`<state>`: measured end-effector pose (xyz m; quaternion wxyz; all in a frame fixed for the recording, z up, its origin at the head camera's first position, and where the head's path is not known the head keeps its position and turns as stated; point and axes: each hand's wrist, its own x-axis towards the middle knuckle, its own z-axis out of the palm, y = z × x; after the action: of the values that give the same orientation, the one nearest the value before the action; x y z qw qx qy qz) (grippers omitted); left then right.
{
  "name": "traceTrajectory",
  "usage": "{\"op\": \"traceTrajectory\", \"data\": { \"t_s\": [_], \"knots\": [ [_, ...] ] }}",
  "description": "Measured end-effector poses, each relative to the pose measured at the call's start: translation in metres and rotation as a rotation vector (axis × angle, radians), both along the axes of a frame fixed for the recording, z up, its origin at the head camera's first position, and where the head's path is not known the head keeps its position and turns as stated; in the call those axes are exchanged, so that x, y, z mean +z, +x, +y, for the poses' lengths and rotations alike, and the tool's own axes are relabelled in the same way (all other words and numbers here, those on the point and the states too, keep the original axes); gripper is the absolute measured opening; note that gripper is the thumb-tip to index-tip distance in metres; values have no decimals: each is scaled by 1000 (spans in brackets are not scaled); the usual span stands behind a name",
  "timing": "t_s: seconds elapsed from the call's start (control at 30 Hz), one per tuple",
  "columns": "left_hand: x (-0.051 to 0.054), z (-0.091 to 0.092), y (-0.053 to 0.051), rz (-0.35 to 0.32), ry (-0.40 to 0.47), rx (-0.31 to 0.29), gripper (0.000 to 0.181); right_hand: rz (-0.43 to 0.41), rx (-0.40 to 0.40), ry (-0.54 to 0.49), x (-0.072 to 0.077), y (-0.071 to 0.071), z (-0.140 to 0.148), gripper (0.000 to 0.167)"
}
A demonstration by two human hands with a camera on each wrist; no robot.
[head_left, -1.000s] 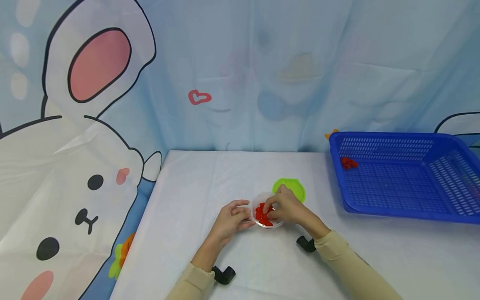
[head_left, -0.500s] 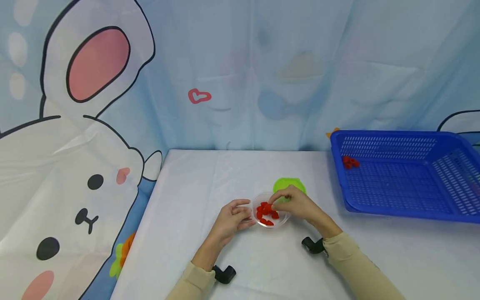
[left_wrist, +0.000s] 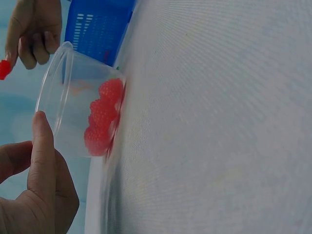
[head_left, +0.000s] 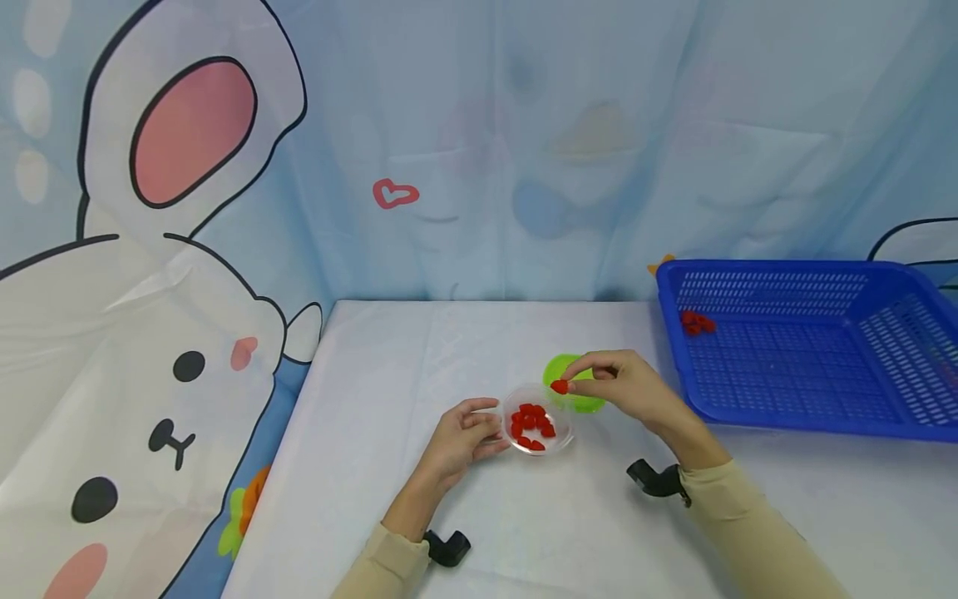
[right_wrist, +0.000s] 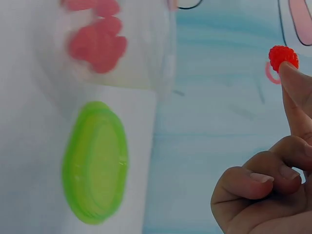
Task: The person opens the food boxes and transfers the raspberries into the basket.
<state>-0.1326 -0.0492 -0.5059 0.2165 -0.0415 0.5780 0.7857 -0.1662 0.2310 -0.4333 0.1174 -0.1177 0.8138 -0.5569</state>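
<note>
Red and bumpy, a toy raspberry [right_wrist: 283,57] sits between the thumb and forefinger of your right hand [head_left: 630,389], so that grip is narrow and filled, the other fingers folded clear; a fingertip pinch seems the natural choice for so small a piece. You hold it in the air, and in the head view it shows near the far right of the clear cup [left_wrist: 73,117]. The cup stands upright on the white surface [head_left: 419,358], its mouth uncovered, more red berries [left_wrist: 103,113] lying on its bottom. Your left hand [head_left: 460,437] is at the cup's left side, its grip loosely spread, fingers against the wall rather than wrapped round it, probably because so light a cup could slide. The green lid [right_wrist: 97,163] lies just beyond the cup to the right, presumably kept apart to leave the mouth free. Farther right, the blue basket [head_left: 786,423] carries a few red pieces [head_left: 698,323] by its left wall, toward the far end.
</note>
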Motion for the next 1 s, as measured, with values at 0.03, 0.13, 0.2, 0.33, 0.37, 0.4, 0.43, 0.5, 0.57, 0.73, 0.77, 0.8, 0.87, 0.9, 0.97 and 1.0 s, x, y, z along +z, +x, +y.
{"op": "traceTrajectory", "data": {
  "t_s": [0.03, 0.13, 0.2, 0.33, 0.37, 0.4, 0.43, 0.5, 0.57, 0.73, 0.77, 0.8, 0.87, 0.9, 0.97, 1.0],
  "knots": [
    [0, 0, 0, -2, 1, 1, 37, 1, -11, -8, 5, 1, 4, 19],
    [0, 0, 0, 3, -3, -2, 36, 24, -45, -12, 22, 1, 19, 22],
    [1, 1, 1, -1, -4, 1, 36, 52, -72, -6, 32, -1, 32, 24],
    [1, 1, 1, -6, -7, 4, 35, 58, -144, 20, 52, -9, 65, 28],
    [1, 1, 1, -5, -9, 4, 35, 48, -170, 32, 56, -13, 75, 29],
    [1, 1, 1, -3, -9, 3, 35, 36, -197, 50, 59, -16, 84, 31],
    [0, 1, 0, 0, -11, 1, 35, 21, -222, 69, 61, -20, 94, 32],
    [0, 1, 0, 3, -13, 1, 36, -8, -277, 105, 64, -30, 113, 35],
    [0, 0, 1, 10, -16, 0, 36, -29, -300, 150, 63, -40, 131, 37],
    [1, 0, 1, 4, -16, 6, 35, -103, -335, 189, 48, -65, 164, 36],
    [1, 0, 1, 7, -17, 5, 35, -114, -342, 192, 43, -70, 169, 35],
    [1, 0, 1, 3, -13, 5, 35, -125, -352, 198, 38, -75, 173, 34],
    [1, 0, 1, 6, -11, 2, 35, -138, -362, 209, 28, -83, 180, 30],
    [1, 0, 1, 8, -10, 1, 35, -139, -364, 219, 22, -88, 183, 29],
    [1, 0, 0, 10, -9, -1, 36, -140, -367, 240, 12, -96, 189, 25],
    [1, 0, 0, 7, -6, -1, 36, -147, -368, 245, 7, -100, 191, 24]
  ]
}}
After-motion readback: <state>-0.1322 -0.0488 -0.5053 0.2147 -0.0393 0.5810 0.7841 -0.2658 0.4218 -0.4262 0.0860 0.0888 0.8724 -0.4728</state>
